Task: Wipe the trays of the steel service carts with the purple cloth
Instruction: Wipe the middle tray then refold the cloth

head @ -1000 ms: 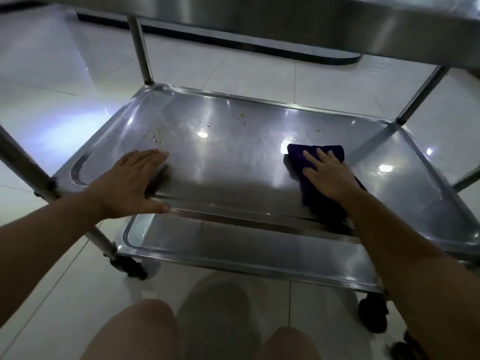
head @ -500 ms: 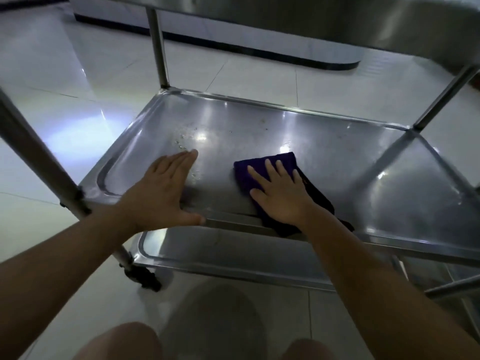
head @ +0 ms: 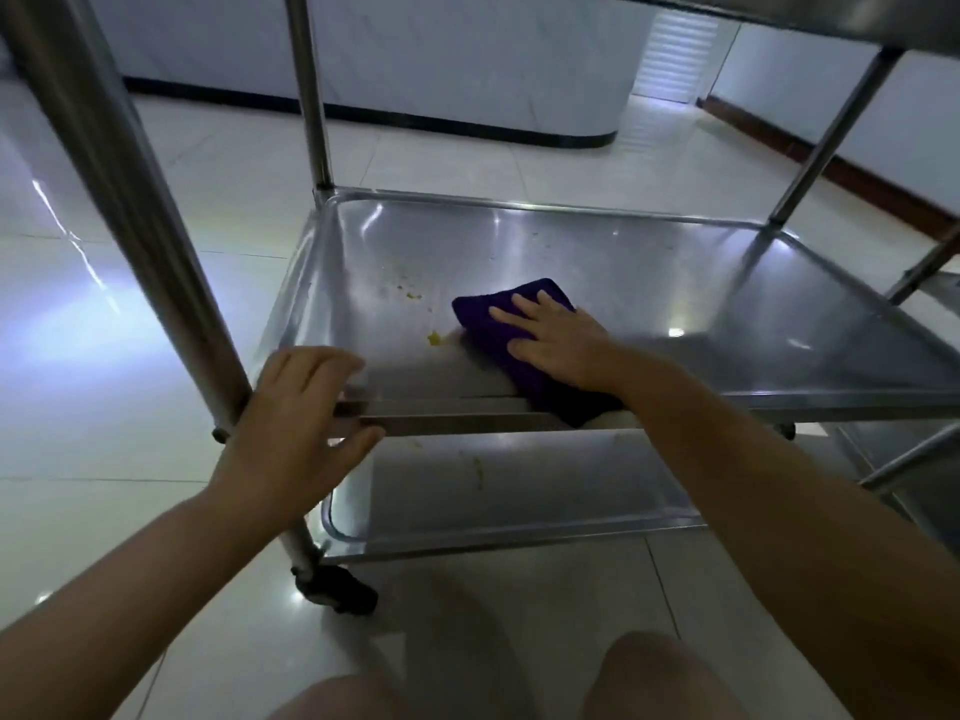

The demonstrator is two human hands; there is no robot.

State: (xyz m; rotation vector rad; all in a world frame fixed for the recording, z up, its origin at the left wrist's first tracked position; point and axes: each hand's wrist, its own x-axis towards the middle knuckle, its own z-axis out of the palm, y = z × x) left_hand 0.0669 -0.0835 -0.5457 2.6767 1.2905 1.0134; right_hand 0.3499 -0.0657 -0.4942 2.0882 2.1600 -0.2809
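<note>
The steel cart's middle tray lies in front of me, with yellow crumbs and specks on its left part. The folded purple cloth lies flat on that tray, its near end hanging over the front rim. My right hand presses palm-down on the cloth, fingers spread, just right of the yellow crumbs. My left hand grips the tray's front rim at the left corner, thumb under the edge, beside the cart's front-left post.
A lower tray with a few smears sits under the middle one. The upper tray's edge crosses the top right. A black caster stands on the white tiled floor. My bare knees show at the bottom. Another cart's frame is at the right.
My right hand has slid the cloth leftward across the tray toward the yellow crumbs. My left hand shifted from lying flat in the tray to holding the front rim. The view tilted up.
</note>
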